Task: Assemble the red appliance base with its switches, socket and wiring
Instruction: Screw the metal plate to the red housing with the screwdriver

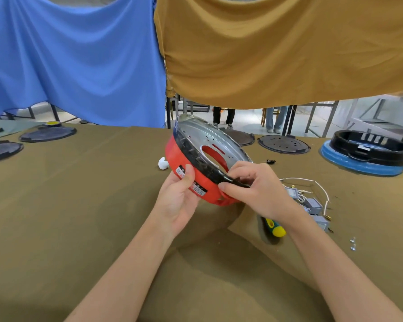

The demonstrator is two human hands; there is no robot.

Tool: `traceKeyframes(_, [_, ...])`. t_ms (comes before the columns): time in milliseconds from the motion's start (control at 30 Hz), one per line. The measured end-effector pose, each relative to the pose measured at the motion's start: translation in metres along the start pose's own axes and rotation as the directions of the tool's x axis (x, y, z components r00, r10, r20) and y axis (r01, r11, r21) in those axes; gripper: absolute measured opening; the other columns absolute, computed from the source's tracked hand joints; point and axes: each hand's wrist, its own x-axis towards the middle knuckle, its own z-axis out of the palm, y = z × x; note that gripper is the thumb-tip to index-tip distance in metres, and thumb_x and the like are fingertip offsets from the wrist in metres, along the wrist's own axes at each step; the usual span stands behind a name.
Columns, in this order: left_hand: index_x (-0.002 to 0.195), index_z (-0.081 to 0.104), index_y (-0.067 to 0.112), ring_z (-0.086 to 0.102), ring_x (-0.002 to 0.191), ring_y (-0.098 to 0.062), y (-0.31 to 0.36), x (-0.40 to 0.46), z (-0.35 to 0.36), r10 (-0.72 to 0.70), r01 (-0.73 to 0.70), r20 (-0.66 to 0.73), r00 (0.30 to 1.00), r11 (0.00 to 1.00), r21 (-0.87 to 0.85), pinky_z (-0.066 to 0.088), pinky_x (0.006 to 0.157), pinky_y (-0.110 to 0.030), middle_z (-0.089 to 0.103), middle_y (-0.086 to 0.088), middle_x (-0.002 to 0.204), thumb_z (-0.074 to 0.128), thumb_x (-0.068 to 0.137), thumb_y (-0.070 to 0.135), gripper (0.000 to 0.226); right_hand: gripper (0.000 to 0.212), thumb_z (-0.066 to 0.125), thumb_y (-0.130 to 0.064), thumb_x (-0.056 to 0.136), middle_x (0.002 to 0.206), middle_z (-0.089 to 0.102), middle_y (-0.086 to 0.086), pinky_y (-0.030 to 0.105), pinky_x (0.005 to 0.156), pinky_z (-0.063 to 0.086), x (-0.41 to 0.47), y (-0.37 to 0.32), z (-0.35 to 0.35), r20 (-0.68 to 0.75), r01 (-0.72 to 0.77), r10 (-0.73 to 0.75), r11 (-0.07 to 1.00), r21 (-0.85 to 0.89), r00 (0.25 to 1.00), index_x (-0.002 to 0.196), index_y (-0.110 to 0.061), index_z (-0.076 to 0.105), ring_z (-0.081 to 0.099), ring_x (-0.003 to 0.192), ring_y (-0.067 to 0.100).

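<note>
The red appliance base (175, 156), a round shell with a black rim and a silver metal plate inside, is held tilted above the table. My left hand (179, 201) grips its red wall from below, thumb on the printed label. My right hand (254, 187) pinches the black rim at the near edge. Behind my right hand lie grey switch parts (313, 205) and a white wire (312, 182) with brass terminals on the cloth.
A yellow-green screwdriver handle (275, 227) lies under my right wrist, two small screws (353, 244) to its right. A blue and black base (368, 154) sits far right. Black round lids (48, 133) line the table's back edge. A white wad (163, 163) lies left of the red base.
</note>
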Motion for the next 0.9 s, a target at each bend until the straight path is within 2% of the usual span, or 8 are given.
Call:
traceKeyframes(133, [0.142,0.046,0.002,0.063,0.119,-0.031,-0.0006,0.0011,0.0005,-0.005,0.005,-0.015,1.000,1.000,-0.015,0.056,0.090,-0.040,0.064,-0.017,0.132,0.043,0.100,0.023,0.047,0.005,0.075,-0.010,0.085,0.085,0.067,0.005,0.030,0.069,0.056,0.0027,-0.0020,-0.0021,0.016,-0.018,0.017,0.999,0.040,1.000,0.081,-0.008,0.078,0.067,0.073,0.020])
traceKeyframes(367, [0.143,0.046,0.002,0.061,0.122,-0.031,-0.0002,0.0003,0.0004,-0.007,0.006,-0.027,1.000,1.000,-0.024,0.055,0.095,-0.040,0.061,-0.018,0.135,0.042,0.101,0.024,0.047,0.009,0.071,-0.012,0.089,0.089,0.064,0.007,0.033,0.072,0.057,0.0022,-0.0043,0.0011,0.054,-0.030,0.029,0.999,0.032,0.998,0.085,-0.005,0.076,0.067,0.078,0.021])
traceKeyframes(433, [0.143,0.046,0.002,0.060,0.124,-0.032,-0.0005,0.0006,0.0015,-0.008,0.008,-0.025,1.000,1.000,-0.020,0.054,0.096,-0.041,0.059,-0.019,0.137,0.042,0.101,0.024,0.048,0.009,0.071,-0.010,0.089,0.084,0.064,0.001,0.026,0.068,0.052,0.0032,-0.0055,0.0003,0.042,-0.036,0.034,0.999,0.040,0.999,0.080,-0.007,0.074,0.064,0.073,0.014])
traceKeyframes(500, [0.143,0.046,0.003,0.060,0.123,-0.031,-0.0006,0.0014,0.0019,-0.011,0.011,-0.023,1.000,1.000,-0.016,0.055,0.094,-0.040,0.060,-0.018,0.136,0.043,0.100,0.025,0.048,0.021,0.070,-0.007,0.089,0.076,0.061,-0.012,0.013,0.064,0.043,0.0049,-0.0069,-0.0007,0.020,-0.041,0.041,0.998,0.039,0.999,0.071,-0.018,0.070,0.058,0.066,0.003])
traceKeyframes(600, [0.143,0.046,0.003,0.059,0.125,-0.031,-0.0022,0.0029,0.0014,-0.007,0.006,-0.032,0.999,1.000,-0.014,0.054,0.096,-0.041,0.060,-0.017,0.137,0.045,0.100,0.024,0.048,0.039,0.066,-0.007,0.092,0.069,0.056,-0.021,0.008,0.060,0.038,0.0067,-0.0087,-0.0002,-0.028,-0.032,0.032,0.999,-0.004,0.999,0.064,-0.032,0.059,0.054,0.062,-0.001])
traceKeyframes(800, [0.142,0.047,0.005,0.062,0.122,-0.027,-0.0040,0.0025,-0.0005,-0.013,0.013,-0.011,1.000,1.000,-0.010,0.056,0.090,-0.036,0.063,-0.014,0.135,0.050,0.098,0.025,0.048,0.035,0.058,-0.009,0.098,0.073,0.053,-0.009,0.010,0.060,0.035,0.0066,-0.0084,0.0016,-0.086,-0.027,0.025,0.999,-0.028,0.996,0.069,-0.029,0.058,0.048,0.064,0.000])
traceKeyframes(900, [0.141,0.049,0.010,0.063,0.120,-0.027,-0.0055,0.0003,-0.0025,-0.031,0.027,0.040,0.999,0.995,0.101,0.055,0.093,-0.038,0.063,-0.012,0.134,0.059,0.096,0.024,0.049,0.030,0.057,-0.012,0.098,0.076,0.056,-0.004,0.012,0.061,0.036,0.0069,-0.0076,-0.0004,-0.128,-0.051,0.049,0.999,-0.014,0.991,0.072,-0.026,0.061,0.048,0.066,0.002])
